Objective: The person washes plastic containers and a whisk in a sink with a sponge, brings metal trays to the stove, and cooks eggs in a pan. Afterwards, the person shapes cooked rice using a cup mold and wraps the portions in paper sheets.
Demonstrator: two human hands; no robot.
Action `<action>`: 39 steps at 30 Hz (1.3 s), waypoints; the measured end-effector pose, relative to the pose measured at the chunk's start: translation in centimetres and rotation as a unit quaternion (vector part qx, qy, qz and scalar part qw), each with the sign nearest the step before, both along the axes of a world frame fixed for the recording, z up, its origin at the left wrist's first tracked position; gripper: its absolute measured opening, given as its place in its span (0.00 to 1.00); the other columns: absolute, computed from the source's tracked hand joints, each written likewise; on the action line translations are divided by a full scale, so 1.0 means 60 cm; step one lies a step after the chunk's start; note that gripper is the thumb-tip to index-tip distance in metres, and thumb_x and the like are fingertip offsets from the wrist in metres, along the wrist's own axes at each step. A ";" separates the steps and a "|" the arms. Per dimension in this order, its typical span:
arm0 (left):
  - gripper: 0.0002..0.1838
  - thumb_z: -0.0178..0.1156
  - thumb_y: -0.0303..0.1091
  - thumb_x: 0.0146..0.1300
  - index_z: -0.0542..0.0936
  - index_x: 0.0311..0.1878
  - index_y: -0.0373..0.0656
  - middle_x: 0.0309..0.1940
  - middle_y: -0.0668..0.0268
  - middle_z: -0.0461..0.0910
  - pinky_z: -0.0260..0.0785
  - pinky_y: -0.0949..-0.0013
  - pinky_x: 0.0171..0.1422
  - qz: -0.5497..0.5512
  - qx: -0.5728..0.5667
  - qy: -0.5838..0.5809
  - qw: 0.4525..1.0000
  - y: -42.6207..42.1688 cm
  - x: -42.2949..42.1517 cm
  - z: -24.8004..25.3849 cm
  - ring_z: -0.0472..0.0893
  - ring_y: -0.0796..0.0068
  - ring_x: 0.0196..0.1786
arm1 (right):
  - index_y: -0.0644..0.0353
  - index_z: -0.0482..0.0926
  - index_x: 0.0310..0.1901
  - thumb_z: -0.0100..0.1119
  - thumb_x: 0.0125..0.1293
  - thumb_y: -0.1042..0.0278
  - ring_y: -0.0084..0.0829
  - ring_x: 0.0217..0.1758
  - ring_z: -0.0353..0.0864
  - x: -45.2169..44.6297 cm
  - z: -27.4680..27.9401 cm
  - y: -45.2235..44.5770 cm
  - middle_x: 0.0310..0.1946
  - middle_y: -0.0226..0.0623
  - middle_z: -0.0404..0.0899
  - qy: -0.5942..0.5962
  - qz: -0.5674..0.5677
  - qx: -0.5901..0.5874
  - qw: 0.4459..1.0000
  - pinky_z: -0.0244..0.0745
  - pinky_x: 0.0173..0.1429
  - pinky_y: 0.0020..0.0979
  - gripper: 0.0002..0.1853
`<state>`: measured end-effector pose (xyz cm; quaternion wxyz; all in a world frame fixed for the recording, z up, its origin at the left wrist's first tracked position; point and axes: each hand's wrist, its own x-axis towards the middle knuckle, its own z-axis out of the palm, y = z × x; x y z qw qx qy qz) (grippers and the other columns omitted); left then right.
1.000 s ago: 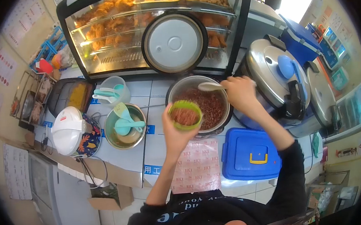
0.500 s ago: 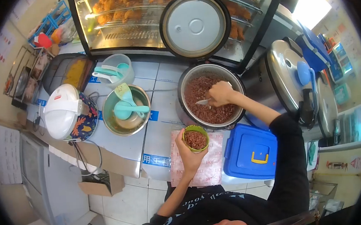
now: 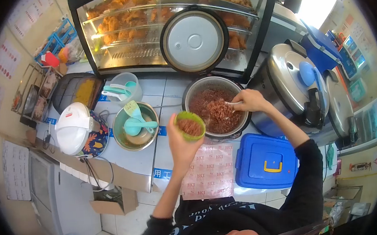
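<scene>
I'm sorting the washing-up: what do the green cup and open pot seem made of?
Green cup: plastic or perhaps silicone, smooth-looking, with bright, even colour. Open pot: likely metal, satin finish, from its grey, softly shining inner wall.

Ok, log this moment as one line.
left hand: holds green cup, rice inside | right hand: holds spoon, heaped with rice | spoon: in or just above pot of rice
</scene>
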<state>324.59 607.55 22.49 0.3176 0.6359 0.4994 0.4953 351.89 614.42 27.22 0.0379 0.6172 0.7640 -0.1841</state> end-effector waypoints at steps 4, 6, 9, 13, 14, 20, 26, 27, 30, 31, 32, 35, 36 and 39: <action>0.59 0.73 0.27 0.31 0.46 0.67 0.36 0.54 0.46 0.65 0.62 0.58 0.60 -0.021 0.006 0.087 0.996 0.072 0.091 0.038 0.67 0.46 0.57 | 0.53 0.83 0.29 0.55 0.54 0.60 0.41 0.29 0.82 -0.056 0.063 -0.049 0.24 0.45 0.80 -0.106 -0.091 0.196 0.971 0.76 0.34 0.39 0.09; 0.60 0.73 0.29 0.30 0.45 0.67 0.36 0.54 0.45 0.64 0.62 0.57 0.60 -0.020 -0.026 0.084 0.996 0.094 0.136 0.023 0.67 0.45 0.57 | 0.61 0.77 0.35 0.53 0.54 0.69 0.37 0.31 0.82 -0.082 0.024 -0.072 0.31 0.39 0.79 -0.180 -0.075 0.238 0.951 0.77 0.31 0.35 0.09; 0.64 0.75 0.37 0.30 0.42 0.68 0.37 0.55 0.43 0.63 0.63 0.53 0.59 -0.016 -0.054 0.067 0.996 0.110 0.178 0.014 0.68 0.42 0.56 | 0.70 0.67 0.55 0.50 0.55 0.72 0.33 0.34 0.79 -0.108 -0.036 -0.103 0.34 0.39 0.73 -0.197 -0.097 0.297 0.929 0.77 0.29 0.29 0.24; 0.66 0.75 0.37 0.30 0.39 0.69 0.38 0.56 0.43 0.62 0.63 0.54 0.59 -0.041 -0.029 0.060 0.997 0.114 0.180 0.006 0.67 0.43 0.57 | 0.69 0.66 0.56 0.50 0.55 0.73 0.34 0.34 0.78 -0.100 -0.047 -0.148 0.33 0.39 0.72 -0.125 -0.094 0.293 0.943 0.77 0.29 0.30 0.25; 0.67 0.75 0.35 0.29 0.37 0.69 0.39 0.56 0.43 0.62 0.62 0.54 0.60 -0.063 -0.017 0.046 0.997 0.117 0.176 0.007 0.67 0.44 0.57 | 0.67 0.66 0.57 0.49 0.55 0.74 0.34 0.34 0.78 -0.097 -0.043 -0.158 0.33 0.39 0.72 -0.103 -0.088 0.300 0.944 0.77 0.29 0.32 0.25; 0.73 0.75 0.26 0.25 0.29 0.69 0.42 0.52 0.51 0.68 0.65 0.62 0.60 -0.152 0.004 0.013 0.988 0.125 0.162 0.004 0.73 0.57 0.54 | 0.56 0.67 0.59 0.50 0.53 0.75 0.38 0.34 0.77 -0.051 0.036 -0.140 0.35 0.37 0.72 -0.047 -0.136 0.295 0.945 0.76 0.35 0.38 0.27; 0.70 0.73 0.26 0.27 0.31 0.70 0.42 0.49 0.55 0.68 0.65 0.64 0.58 -0.151 0.022 -0.085 0.985 0.129 0.155 -0.009 0.73 0.58 0.51 | 0.51 0.68 0.59 0.49 0.53 0.77 0.37 0.37 0.75 -0.084 0.033 -0.158 0.33 0.35 0.70 0.001 -0.122 0.316 0.941 0.74 0.35 0.37 0.28; 0.70 0.73 0.26 0.27 0.31 0.70 0.43 0.49 0.55 0.68 0.64 0.64 0.59 -0.153 0.022 -0.075 0.985 0.124 0.151 -0.002 0.72 0.58 0.52 | 0.52 0.68 0.59 0.50 0.53 0.77 0.37 0.36 0.75 -0.084 0.035 -0.160 0.34 0.35 0.70 0.016 -0.133 0.330 0.934 0.75 0.34 0.36 0.28; 0.69 0.73 0.25 0.27 0.34 0.70 0.46 0.50 0.56 0.66 0.63 0.64 0.60 -0.160 0.009 -0.114 0.981 0.115 0.144 0.007 0.71 0.60 0.53 | 0.50 0.69 0.59 0.50 0.52 0.77 0.38 0.33 0.76 -0.095 0.007 -0.165 0.32 0.36 0.70 0.024 -0.126 0.337 0.933 0.74 0.33 0.38 0.28; 0.69 0.73 0.25 0.27 0.34 0.70 0.47 0.51 0.56 0.66 0.63 0.64 0.61 -0.169 0.000 -0.129 0.977 0.113 0.138 0.010 0.71 0.60 0.54 | 0.49 0.69 0.59 0.50 0.53 0.77 0.39 0.32 0.76 -0.096 -0.002 -0.166 0.32 0.36 0.70 0.030 -0.118 0.316 0.941 0.74 0.33 0.38 0.28; 0.70 0.74 0.25 0.27 0.34 0.70 0.47 0.52 0.56 0.65 0.62 0.63 0.62 -0.187 -0.022 -0.158 0.969 0.115 0.133 -0.001 0.70 0.62 0.55 | 0.48 0.69 0.59 0.50 0.55 0.75 0.41 0.31 0.77 -0.087 0.008 -0.162 0.31 0.38 0.72 0.058 -0.129 0.282 0.949 0.74 0.33 0.39 0.27; 0.69 0.75 0.26 0.26 0.36 0.70 0.48 0.53 0.54 0.63 0.61 0.62 0.63 -0.175 -0.030 -0.151 0.973 0.110 0.121 0.002 0.68 0.61 0.56 | 0.51 0.71 0.56 0.46 0.64 0.66 0.47 0.30 0.79 -0.046 0.041 -0.139 0.29 0.46 0.79 0.183 -0.226 0.235 0.927 0.72 0.33 0.44 0.18; 0.69 0.75 0.26 0.26 0.36 0.70 0.48 0.53 0.54 0.63 0.61 0.62 0.63 -0.173 -0.027 -0.150 0.973 0.115 0.121 0.001 0.68 0.61 0.56 | 0.59 0.72 0.48 0.42 0.67 0.60 0.55 0.31 0.77 -0.041 0.044 -0.137 0.28 0.55 0.78 0.224 -0.226 0.237 0.918 0.71 0.36 0.49 0.15; 0.66 0.75 0.28 0.27 0.40 0.70 0.44 0.52 0.54 0.65 0.62 0.62 0.62 -0.179 0.038 -0.112 0.977 0.115 0.128 0.008 0.69 0.59 0.56 | 0.63 0.70 0.39 0.37 0.70 0.55 0.62 0.33 0.74 -0.086 -0.007 -0.140 0.28 0.61 0.76 0.240 -0.250 0.145 0.927 0.68 0.39 0.54 0.18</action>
